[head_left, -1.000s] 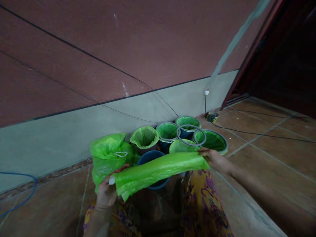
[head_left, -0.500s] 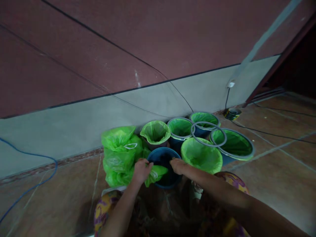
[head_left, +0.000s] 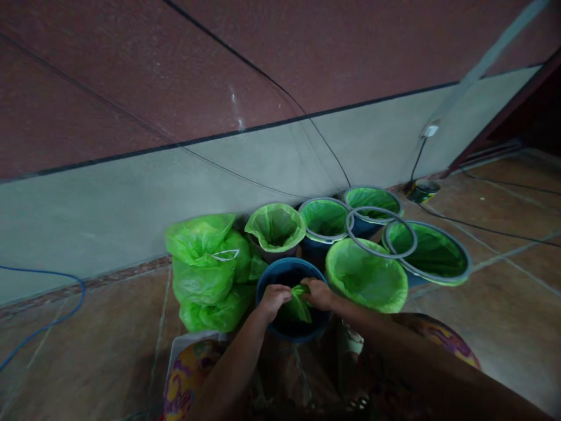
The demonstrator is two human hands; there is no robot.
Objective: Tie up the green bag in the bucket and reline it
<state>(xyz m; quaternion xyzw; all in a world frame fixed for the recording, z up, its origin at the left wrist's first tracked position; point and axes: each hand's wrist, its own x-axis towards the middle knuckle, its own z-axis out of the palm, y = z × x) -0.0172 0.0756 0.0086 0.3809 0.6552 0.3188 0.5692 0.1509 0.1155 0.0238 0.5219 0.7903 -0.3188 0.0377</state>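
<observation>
A blue bin (head_left: 291,264) stands on the floor between my knees, its inside dark. Over its mouth a folded green plastic bag (head_left: 299,310) hangs between my two hands. My left hand (head_left: 275,299) pinches the bag's left side. On the other side, the fingers of my right hand (head_left: 319,293) are closed on its upper right edge. Immediately right of the blue bin is a bin lined with a green bag (head_left: 367,275). Behind it stands another lined bin (head_left: 275,228) with the bag folded over its rim.
Filled green bags (head_left: 205,269) are piled on the left. More lined bins (head_left: 325,219) stand along the wall, and a loose grey ring (head_left: 405,252) rests across two of them. A tin (head_left: 423,190) and a black cable (head_left: 482,220) lie right; a blue cable (head_left: 81,298) lies left.
My right hand has moved to the green bag and taken hold of it. The bag has come from the left over the middle of the blue bin. The view has shifted slightly.
</observation>
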